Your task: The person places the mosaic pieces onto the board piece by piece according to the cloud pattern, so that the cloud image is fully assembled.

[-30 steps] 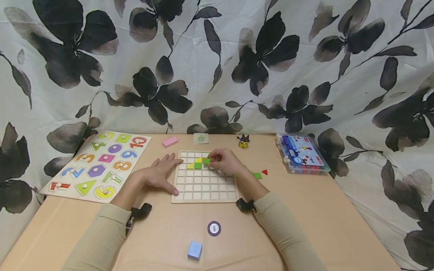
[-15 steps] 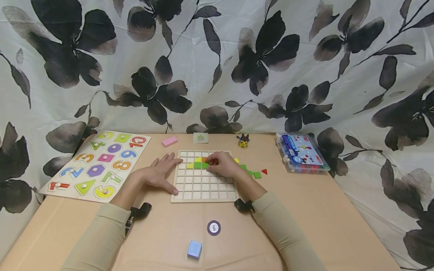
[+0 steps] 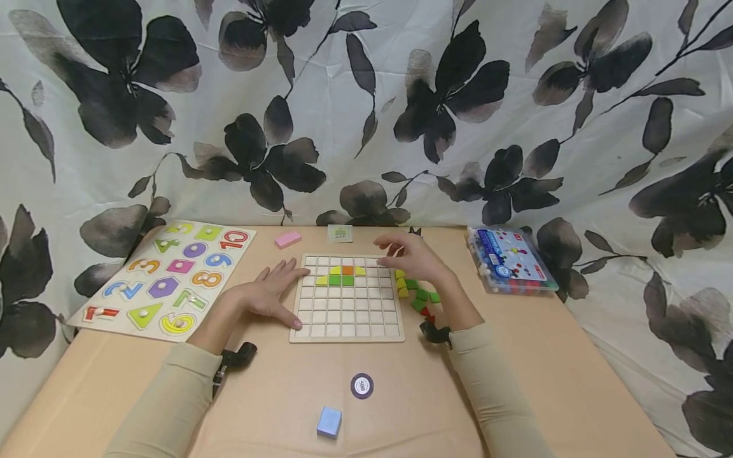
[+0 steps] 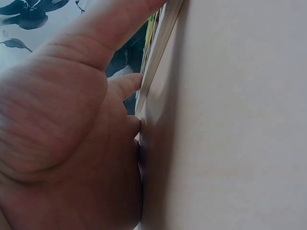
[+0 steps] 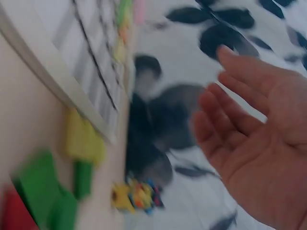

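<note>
My left hand [image 3: 266,294] lies spread at the left side of a wooden grid board [image 3: 343,321], fingertips and thumb on its edge. In the left wrist view its thumb reaches to the board's rim [image 4: 163,52]. On the board's upper squares sit two green squares [image 3: 347,280], an orange square [image 3: 347,270] and several yellow pieces [image 3: 360,271]. My right hand [image 3: 409,254] is over the board's upper right corner, fingers loosely bent and holding nothing. Below it, loose yellow pieces [image 3: 403,292], green pieces [image 3: 422,295] and red pieces [image 3: 426,312] lie beside the board.
A number-and-shape puzzle board [image 3: 166,286] lies at left. Behind the grid stand a pink block [image 3: 287,239], a patterned card [image 3: 340,233] and a small yellow figurine [image 5: 136,195]. A plastic case [image 3: 511,259] is at right; a round chip [image 3: 362,385] and blue block [image 3: 329,422] are in front.
My right hand has let go of a green square, now lying in the grid beside the other green one, and has moved up and right. My left hand stays put.
</note>
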{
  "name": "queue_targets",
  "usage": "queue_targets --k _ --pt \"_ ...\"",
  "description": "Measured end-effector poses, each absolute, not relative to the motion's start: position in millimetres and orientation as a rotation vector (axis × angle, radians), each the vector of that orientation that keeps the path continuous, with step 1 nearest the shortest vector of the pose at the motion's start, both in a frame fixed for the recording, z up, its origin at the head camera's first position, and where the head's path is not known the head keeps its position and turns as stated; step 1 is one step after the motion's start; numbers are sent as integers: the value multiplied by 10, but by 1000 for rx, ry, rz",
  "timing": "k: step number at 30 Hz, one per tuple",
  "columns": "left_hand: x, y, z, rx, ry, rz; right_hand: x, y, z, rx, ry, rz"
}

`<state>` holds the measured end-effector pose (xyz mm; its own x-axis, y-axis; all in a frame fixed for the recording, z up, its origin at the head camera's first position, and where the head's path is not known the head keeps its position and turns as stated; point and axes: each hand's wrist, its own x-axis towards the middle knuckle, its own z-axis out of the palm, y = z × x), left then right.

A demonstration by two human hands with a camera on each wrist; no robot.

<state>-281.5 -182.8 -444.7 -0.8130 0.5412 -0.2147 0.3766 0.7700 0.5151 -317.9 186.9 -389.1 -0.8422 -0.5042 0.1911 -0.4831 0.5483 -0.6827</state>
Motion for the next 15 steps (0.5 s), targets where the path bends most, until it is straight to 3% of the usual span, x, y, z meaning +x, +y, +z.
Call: queue_targets --k 15 --pt "-2818 -1831 -4435 712 2610 655 -3305 2480 -4053 -674 2663 -768"
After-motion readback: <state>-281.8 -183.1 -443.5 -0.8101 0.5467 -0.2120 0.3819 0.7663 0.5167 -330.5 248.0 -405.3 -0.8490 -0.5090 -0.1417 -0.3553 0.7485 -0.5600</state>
